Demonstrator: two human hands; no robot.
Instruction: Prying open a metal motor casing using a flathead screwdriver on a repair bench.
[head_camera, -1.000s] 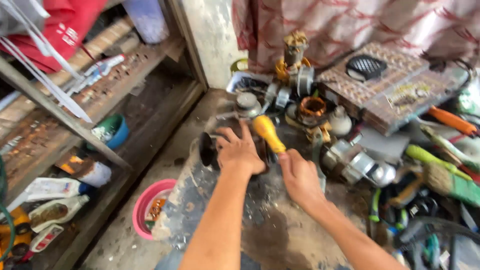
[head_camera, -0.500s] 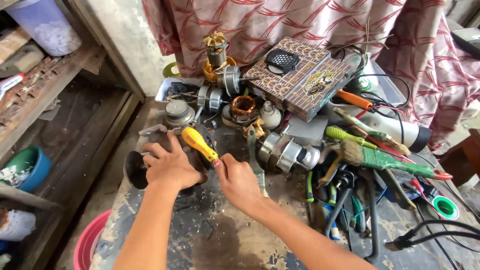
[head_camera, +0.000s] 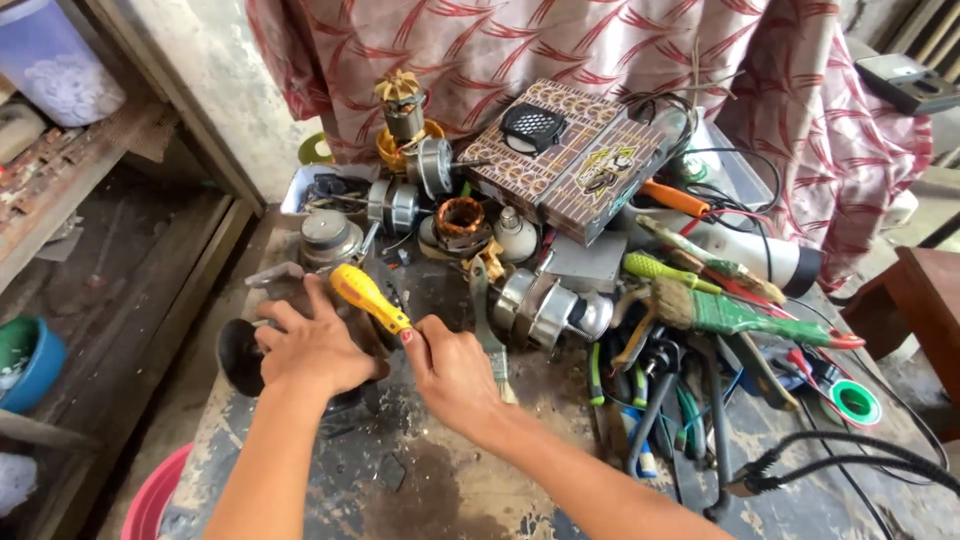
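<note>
Daylight, even and fairly bright. The table (head_camera: 420, 490) has a dark, stained, scuffed top. Behind it hangs a red-and-cream patterned curtain (head_camera: 560, 50) against a rough, pale plastered wall (head_camera: 215, 70). To the left stands worn wooden shelving (head_camera: 90, 170) with dusty boards. A brown wooden stool (head_camera: 925, 300) sits at the right edge. The floor below is hard to make out.

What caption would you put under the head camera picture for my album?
Right hand grips a yellow-handled screwdriver while the left hand steadies a dark round part on a cluttered, grimy workbench.
</note>
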